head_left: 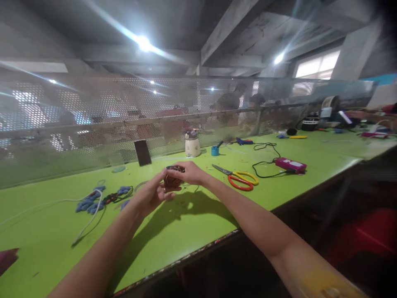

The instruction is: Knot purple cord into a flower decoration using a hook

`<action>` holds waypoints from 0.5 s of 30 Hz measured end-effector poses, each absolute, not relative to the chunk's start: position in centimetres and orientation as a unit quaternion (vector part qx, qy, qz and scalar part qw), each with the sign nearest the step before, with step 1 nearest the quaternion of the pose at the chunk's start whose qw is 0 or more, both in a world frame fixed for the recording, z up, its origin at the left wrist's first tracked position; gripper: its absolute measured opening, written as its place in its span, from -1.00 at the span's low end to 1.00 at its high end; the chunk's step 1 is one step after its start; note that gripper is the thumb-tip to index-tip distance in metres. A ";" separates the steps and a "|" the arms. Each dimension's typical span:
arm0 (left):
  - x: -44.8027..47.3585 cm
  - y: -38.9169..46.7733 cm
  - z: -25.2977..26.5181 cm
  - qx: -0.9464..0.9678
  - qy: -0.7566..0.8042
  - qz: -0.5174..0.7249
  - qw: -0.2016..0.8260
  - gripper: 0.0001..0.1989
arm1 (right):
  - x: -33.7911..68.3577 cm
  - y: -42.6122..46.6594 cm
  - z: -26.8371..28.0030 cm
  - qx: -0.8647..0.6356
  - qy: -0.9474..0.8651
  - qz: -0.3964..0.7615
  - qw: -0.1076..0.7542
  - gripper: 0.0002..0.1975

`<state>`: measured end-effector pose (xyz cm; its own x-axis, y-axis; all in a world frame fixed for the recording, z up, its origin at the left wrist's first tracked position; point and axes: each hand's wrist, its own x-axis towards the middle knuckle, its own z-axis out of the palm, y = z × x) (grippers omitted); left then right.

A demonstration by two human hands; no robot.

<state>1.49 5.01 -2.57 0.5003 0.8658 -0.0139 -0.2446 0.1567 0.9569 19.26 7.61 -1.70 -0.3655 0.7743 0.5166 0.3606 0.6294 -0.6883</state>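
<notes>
Although its details are too blurred to make out, a small reddish-brown bundle (173, 180) is held up in front of you, above the green table (198, 244). Your left hand (154, 189) has hold of its left side, palm partly turned up, the thumb near its top and the other fingers loosely curled and slightly spread below it. Your right hand (191, 172) reaches over from the other side, fingers bent and closed onto the upper part; you cannot clearly see its fingertips. Just left of your left hand lie knobbly blue pieces (83, 206), with a white cable (99, 203) curving across them. To the right of your right hand lie scissors (238, 180) with one red-orange and one yellow handle, and farther right is a purple box (290, 165) with a black cord (269, 176). Behind the bundle stand a pale jar (192, 146) and a small blue pot (215, 151), while a dark phone (143, 153) leans near the perforated screen (139, 111).
</notes>
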 end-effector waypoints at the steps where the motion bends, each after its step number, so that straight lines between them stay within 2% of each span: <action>1: 1.5 5.1 -2.7 0.493 0.312 0.416 0.698 -0.63 | 19.1 7.6 -1.8 -0.353 -0.783 0.263 0.438 -0.51; 5: 1.5 5.0 -2.7 0.462 0.295 0.436 0.713 -0.70 | 19.1 7.9 -2.0 -0.325 -0.752 0.348 0.455 -0.46; 10: 1.1 4.0 -1.8 0.473 0.183 0.439 0.742 -0.72 | 19.7 7.8 -1.9 -0.259 -0.676 0.485 0.490 -0.47; 15: -0.2 4.1 -1.1 0.484 0.144 0.441 0.742 -0.67 | 19.9 7.5 -2.1 -0.165 -0.670 0.649 0.321 -0.45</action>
